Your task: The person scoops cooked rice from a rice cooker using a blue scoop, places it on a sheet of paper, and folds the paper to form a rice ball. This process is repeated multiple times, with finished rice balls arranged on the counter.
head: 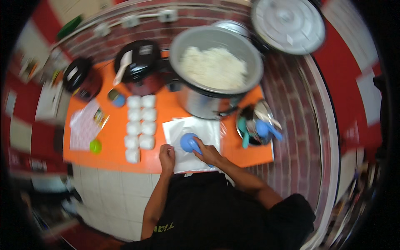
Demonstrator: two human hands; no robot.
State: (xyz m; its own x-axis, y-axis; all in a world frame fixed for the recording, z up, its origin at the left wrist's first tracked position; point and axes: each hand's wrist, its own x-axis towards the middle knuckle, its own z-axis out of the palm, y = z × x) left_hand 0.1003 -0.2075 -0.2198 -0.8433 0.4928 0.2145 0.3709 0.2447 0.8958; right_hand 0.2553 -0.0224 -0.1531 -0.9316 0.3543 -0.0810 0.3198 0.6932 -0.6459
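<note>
My right hand (208, 152) grips the handle of a blue plastic scoop (188, 142), which is held over a stack of white wrapping sheets (206, 128). Whatever the scoop holds is hidden. At the left edge of the sheets is my left hand (167, 156), its fingers curled; whether they pinch the sheet cannot be made out. Left of it, several white wrapped portions (140, 126) stand in two columns. Beyond the sheets, a large open rice cooker (215, 103) holds a heap of white cooked rice (215, 68).
On the orange tabletop (150, 164), a metal bowl (239, 128) with blue and green utensils stands right. Two lidded cookers (139, 67) (82, 78), a rice paddle (123, 67), a can (116, 97), pink paper (82, 128) and a green ball-like object (95, 146) occupy the left.
</note>
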